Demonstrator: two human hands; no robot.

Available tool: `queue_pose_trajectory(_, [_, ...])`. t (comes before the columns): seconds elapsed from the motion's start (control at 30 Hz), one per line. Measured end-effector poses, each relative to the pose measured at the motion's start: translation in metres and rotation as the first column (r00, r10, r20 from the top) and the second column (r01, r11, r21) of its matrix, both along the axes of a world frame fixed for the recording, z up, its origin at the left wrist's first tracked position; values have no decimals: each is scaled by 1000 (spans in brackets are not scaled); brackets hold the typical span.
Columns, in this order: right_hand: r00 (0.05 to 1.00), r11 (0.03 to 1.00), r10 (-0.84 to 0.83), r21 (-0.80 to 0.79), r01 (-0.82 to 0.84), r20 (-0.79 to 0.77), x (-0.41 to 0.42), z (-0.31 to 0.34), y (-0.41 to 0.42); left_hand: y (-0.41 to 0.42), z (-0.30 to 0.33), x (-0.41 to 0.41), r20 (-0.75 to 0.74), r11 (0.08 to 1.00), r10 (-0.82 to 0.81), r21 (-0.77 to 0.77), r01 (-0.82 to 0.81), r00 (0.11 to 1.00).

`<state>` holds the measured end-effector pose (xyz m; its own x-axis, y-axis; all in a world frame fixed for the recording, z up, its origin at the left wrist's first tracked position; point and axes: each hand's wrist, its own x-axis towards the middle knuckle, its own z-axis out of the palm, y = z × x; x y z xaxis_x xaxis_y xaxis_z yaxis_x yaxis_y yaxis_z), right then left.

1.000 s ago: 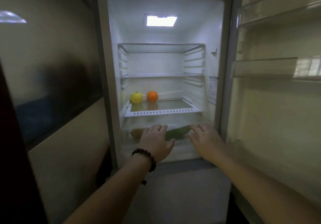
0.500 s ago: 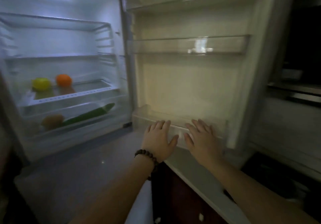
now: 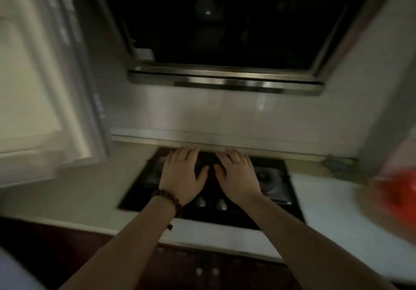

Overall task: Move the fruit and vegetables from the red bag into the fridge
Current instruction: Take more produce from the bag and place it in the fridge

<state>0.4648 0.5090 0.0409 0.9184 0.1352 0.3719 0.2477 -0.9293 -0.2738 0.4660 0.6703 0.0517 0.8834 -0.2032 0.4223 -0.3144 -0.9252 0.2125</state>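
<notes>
The red bag (image 3: pixel 395 190) is a blurred red shape on the pale counter at the far right edge. My left hand (image 3: pixel 182 175), with a bead bracelet on its wrist, and my right hand (image 3: pixel 238 175) hover side by side, palms down and fingers spread, over the black hob; both hold nothing. The open fridge door (image 3: pixel 40 100) fills the left side, blurred. The fridge's inside and the fruit in it are out of view.
A black gas hob (image 3: pixel 276 190) with two silver knobs is set into the pale counter (image 3: pixel 85 190). Behind it is a tiled wall and a dark window (image 3: pixel 220 19) with a metal sill. Dark cabinet fronts run below the counter.
The view has swung right, from the fridge interior past its open door to the hob. Both empty hands moved with it, from the crisper drawer to above the hob. The red bag has come into sight.
</notes>
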Motion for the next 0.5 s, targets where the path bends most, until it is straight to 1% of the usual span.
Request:
queue_pose_trajectory(0.13, [978, 979, -202, 24, 203, -50, -37, -21, -147, -143, -30, -6, -91, 983, -183, -16, 182, 979])
queue_pose_trajectory(0.27, [921, 924, -375, 38, 381, -104, -88, -44, -279, -270, -53, -28, -101, 942, -337, -28, 336, 936])
queue_pose_trajectory(0.37, [866, 869, -483, 47, 492, -129, -125, -57, -357, -350, -65, -47, -120, 907, -421, -22, 421, 899])
queue_pose_trajectory(0.5, [787, 792, -599, 40, 610, -144, -168, -69, -430, -436, -79, -65, -157, 852, -517, 2, 523, 842])
